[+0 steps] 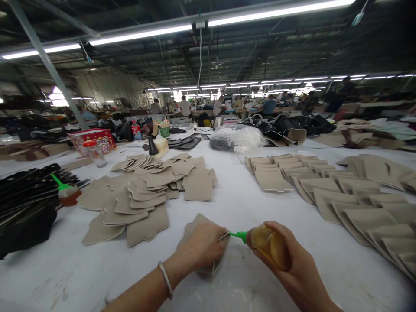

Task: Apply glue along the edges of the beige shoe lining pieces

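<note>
My left hand [202, 248] presses down on a beige cut piece [196, 225] lying on the white table, fingers curled over its edge. My right hand [286, 255] is wrapped round a squeeze bottle [270, 245] of amber glue. The bottle's green nozzle [238, 235] points left and touches the piece at my left fingertips. A bracelet sits on my left wrist.
Heaps of beige cut pieces [146, 190] lie ahead left, and overlapping rows of them [351, 195] run along the right. Black strips [26, 195] and a second glue bottle [68, 193] lie at the left. A red box [92, 139] and a plastic bag [238, 138] stand farther back. People work in the distance.
</note>
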Tool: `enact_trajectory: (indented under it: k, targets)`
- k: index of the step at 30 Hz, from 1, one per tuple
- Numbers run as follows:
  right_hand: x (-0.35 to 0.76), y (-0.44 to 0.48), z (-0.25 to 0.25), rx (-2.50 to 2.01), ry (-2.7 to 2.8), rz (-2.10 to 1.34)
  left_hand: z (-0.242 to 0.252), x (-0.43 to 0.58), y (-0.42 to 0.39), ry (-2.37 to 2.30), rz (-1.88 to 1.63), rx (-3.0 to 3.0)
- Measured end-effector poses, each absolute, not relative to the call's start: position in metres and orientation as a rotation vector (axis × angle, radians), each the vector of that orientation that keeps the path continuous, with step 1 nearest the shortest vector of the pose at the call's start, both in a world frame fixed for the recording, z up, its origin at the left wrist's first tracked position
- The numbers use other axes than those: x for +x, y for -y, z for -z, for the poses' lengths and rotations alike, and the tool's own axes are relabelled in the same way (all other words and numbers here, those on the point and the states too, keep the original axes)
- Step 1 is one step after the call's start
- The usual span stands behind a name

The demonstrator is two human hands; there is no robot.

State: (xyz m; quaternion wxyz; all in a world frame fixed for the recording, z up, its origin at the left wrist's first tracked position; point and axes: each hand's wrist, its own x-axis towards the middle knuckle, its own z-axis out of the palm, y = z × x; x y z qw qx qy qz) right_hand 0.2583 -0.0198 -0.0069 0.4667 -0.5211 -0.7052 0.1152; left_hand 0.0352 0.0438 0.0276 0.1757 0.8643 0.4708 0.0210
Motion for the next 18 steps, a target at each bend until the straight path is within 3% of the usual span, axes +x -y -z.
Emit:
enact_trajectory:
  k: [18]
  targets:
    - [0.2594,0.0223,0.0030,-1.377,1.612,-0.330,-0.0260,0.0380,-0.0373,-1.366,-0.076,2.468]
